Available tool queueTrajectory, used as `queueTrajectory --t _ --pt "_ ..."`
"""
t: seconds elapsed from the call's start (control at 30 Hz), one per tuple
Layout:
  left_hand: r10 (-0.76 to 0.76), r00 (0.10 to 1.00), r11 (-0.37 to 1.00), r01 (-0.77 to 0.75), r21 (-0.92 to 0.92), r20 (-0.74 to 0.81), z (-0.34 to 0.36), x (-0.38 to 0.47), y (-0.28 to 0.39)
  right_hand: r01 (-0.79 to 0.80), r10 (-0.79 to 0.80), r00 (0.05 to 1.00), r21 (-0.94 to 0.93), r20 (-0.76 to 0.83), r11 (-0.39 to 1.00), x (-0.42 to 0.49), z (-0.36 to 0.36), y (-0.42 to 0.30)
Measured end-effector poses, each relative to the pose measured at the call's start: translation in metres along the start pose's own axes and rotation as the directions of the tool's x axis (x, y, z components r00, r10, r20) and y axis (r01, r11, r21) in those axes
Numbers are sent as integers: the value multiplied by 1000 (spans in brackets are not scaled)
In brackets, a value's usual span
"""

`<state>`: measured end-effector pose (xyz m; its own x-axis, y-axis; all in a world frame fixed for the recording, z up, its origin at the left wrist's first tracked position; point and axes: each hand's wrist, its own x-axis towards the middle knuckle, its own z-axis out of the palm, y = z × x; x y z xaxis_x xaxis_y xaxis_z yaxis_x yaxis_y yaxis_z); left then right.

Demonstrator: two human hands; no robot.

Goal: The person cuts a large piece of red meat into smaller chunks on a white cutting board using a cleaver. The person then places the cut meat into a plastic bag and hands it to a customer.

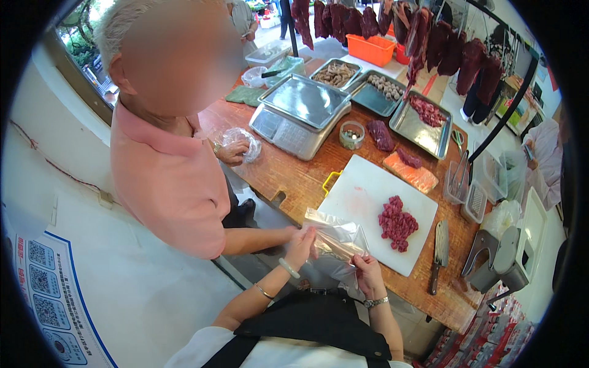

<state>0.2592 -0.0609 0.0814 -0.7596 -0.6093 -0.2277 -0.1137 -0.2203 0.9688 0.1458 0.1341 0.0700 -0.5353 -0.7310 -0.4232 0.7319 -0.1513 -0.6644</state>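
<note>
Between my two hands a clear plastic bag (338, 237) is stretched over the near left edge of a white cutting board (363, 184). My left hand (301, 246), with a pale bangle at the wrist, grips the bag's left side. A co-worker's hand reaches in right behind it, partly hidden by mine. My right hand (368, 273) pinches the bag's right corner. Diced red meat (398, 223) lies in a pile on the right part of the board. A cleaver (439, 255) with a wooden handle rests on the wooden table to the right of the board.
A person in a pink shirt (165, 184) stands at my left, one hand by a crumpled plastic bag (241, 145). Beyond the board are a scale (299, 119), a tub (352, 135), a salmon-coloured slab (409, 172) and a metal tray (421, 133). Meat strips (439, 46) hang above.
</note>
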Motion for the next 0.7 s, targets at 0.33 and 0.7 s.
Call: queueTrajectory --t 0.33,0.7 --pt "279 928 879 -350 323 246 23 -29 31 200 -226 971 -245 -80 949 19 50 -5" --pt "601 798 734 -530 424 -42 -20 -17 54 484 -581 696 -323 -421 813 10 45 -57"
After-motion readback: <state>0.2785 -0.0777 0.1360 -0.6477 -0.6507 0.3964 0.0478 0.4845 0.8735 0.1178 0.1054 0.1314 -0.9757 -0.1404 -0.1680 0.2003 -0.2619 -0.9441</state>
